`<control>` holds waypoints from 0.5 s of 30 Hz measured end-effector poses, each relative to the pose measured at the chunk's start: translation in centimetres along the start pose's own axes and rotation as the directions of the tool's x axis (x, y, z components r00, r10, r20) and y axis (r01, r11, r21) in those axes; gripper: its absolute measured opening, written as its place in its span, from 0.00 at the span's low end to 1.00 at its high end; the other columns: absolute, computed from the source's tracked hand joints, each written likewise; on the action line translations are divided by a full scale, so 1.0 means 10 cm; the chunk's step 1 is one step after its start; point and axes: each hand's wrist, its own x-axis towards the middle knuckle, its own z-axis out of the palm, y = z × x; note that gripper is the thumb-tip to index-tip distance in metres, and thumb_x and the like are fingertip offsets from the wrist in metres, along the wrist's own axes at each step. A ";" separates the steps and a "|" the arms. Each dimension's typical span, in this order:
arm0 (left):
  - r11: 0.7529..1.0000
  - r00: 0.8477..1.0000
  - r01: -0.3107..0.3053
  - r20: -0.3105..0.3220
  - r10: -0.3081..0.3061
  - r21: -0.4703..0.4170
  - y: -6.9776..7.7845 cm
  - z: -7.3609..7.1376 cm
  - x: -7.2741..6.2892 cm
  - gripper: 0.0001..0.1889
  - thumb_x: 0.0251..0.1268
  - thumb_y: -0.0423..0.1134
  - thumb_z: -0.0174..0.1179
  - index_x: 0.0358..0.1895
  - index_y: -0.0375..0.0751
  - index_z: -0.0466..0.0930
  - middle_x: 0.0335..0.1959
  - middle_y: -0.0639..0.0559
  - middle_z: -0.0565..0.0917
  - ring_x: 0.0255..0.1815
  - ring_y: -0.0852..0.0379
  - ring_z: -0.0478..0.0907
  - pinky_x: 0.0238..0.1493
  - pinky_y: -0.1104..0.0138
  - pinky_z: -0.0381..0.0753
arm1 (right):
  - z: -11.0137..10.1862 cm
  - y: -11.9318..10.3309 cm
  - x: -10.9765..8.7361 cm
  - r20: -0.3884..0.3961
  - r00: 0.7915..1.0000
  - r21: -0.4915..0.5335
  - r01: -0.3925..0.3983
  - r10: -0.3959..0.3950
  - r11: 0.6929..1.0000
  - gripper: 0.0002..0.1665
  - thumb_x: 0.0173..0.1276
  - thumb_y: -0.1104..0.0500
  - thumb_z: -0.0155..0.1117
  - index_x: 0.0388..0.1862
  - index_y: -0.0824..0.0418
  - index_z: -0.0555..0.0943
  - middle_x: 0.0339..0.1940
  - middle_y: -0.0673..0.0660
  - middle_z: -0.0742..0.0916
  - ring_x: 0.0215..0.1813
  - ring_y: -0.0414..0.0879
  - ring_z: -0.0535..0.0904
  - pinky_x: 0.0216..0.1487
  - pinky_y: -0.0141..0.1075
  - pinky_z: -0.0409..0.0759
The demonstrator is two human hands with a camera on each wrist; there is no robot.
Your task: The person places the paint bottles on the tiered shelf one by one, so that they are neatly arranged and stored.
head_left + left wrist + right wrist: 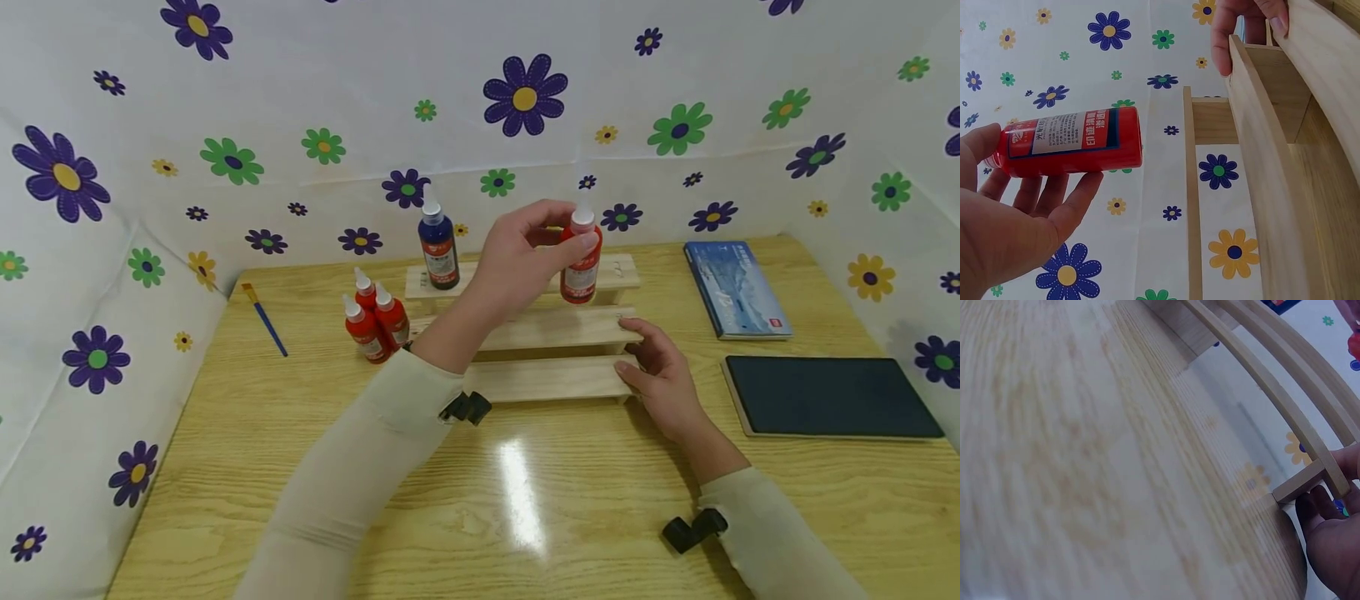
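A red squeeze bottle (580, 275) with a white nozzle cap hangs upright in my left hand (517, 254), near the right end of the top step. Thumb and fingers grip it near the neck, and the left wrist view shows the bottle (1072, 142) apart from the wood. My right hand (663, 375) holds the right end of a three-step wooden rack (547, 379), its thumb at the lowest step and its fingers at the middle one. A dark blue bottle (440, 250) stands at the left of the top step. My left forearm hides part of the rack.
Several red bottles (369, 333) stand together left of the rack. Farther left lies a paintbrush (266, 321) with a blue handle. On the right are a blue-covered book (738, 290) and a dark flat board (832, 398). Flowered cloth (450, 50) surrounds the wooden table (450, 533).
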 end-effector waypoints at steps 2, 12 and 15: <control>1.000 1.000 0.005 -0.006 -0.005 0.011 0.02 0.02 0.04 0.15 0.69 0.42 0.66 0.56 0.47 0.83 0.48 0.58 0.83 0.49 0.60 0.79 0.50 0.67 0.79 | 0.00 0.00 0.00 0.002 1.000 0.001 0.001 -0.001 1.000 0.33 0.69 0.78 0.57 0.71 0.62 0.69 0.59 0.55 0.79 0.60 0.62 0.72 0.48 0.32 0.81; 0.998 0.998 0.053 -0.022 -0.053 0.017 0.00 0.10 0.27 0.18 0.68 0.45 0.67 0.59 0.48 0.82 0.49 0.59 0.82 0.49 0.62 0.79 0.49 0.69 0.79 | -0.01 0.01 0.00 0.001 1.000 0.014 -0.010 0.010 1.000 0.33 0.69 0.78 0.57 0.71 0.61 0.69 0.58 0.57 0.79 0.60 0.63 0.72 0.45 0.34 0.83; 0.998 0.998 0.061 -0.017 -0.060 0.022 -0.04 0.12 0.35 0.19 0.68 0.45 0.67 0.59 0.47 0.82 0.49 0.59 0.82 0.50 0.62 0.79 0.49 0.70 0.79 | -0.01 0.00 0.00 0.007 1.000 0.009 -0.013 0.012 1.000 0.33 0.70 0.78 0.56 0.72 0.61 0.69 0.59 0.57 0.79 0.60 0.64 0.72 0.46 0.34 0.83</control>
